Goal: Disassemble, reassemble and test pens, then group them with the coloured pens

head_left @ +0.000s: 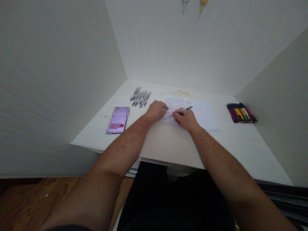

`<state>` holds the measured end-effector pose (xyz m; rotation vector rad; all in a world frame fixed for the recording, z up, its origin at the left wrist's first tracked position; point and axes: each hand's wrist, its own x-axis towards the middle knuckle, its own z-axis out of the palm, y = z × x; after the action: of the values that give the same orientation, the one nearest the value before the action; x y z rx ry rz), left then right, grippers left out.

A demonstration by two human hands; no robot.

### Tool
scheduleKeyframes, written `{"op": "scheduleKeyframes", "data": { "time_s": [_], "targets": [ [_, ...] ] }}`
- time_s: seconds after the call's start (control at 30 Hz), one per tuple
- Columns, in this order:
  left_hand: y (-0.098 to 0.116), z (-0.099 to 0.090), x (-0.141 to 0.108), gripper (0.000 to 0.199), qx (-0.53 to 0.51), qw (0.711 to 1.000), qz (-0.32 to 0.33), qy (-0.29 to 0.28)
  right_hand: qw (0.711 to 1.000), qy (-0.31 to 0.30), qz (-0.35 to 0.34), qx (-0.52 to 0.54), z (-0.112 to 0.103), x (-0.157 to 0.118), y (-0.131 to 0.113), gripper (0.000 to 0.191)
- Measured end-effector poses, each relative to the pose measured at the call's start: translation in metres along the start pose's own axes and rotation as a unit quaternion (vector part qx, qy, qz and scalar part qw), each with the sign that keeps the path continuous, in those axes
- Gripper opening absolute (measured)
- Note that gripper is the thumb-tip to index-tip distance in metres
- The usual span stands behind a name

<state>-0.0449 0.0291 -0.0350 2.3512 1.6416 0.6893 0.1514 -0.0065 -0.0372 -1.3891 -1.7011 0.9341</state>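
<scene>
A sheet of paper (176, 102) covered in rows of faint reddish and dark marks lies on the white desk. My left hand (157, 110) rests on its left edge, fingers apart and holding nothing. In a writing grip, my right hand (186, 119) is closed round a pen (189, 108) with a clear barrel and a dark end. The pen slants down to the left over the marked sheet; its tip is too small to make out clearly. Blank white paper (207, 115) lies to the right of the marked sheet, partly behind my right hand and wrist.
Several clear pens (141, 97) lie at the back left of the desk (168, 141). A phone (117, 120) with a lit, partly blurred screen sits nearer on the left. Several coloured pens with black ends (240, 113) lie by the right panel. Panels enclose the desk's back and sides.
</scene>
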Motion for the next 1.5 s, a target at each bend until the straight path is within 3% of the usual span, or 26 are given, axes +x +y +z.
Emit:
{"op": "scheduleKeyframes", "data": {
  "time_s": [1.0, 1.33, 1.5],
  "targets": [
    [-0.001, 0.001, 0.0, 0.025, 0.004, 1.0, -0.004, -0.005, 0.998, 0.038, -0.001, -0.039, -0.001, 0.001, -0.001, 0.028],
    [-0.003, 0.001, 0.0, 0.026, 0.003, 1.0, 0.0, -0.006, 1.0, 0.028, 0.009, -0.012, -0.001, -0.001, -0.005, 0.03],
    [-0.001, 0.0, 0.0, 0.026, 0.008, 1.0, 0.003, -0.011, 1.0, -0.025, -0.01, -0.012, -0.001, -0.004, -0.007, 0.027]
  ]
}}
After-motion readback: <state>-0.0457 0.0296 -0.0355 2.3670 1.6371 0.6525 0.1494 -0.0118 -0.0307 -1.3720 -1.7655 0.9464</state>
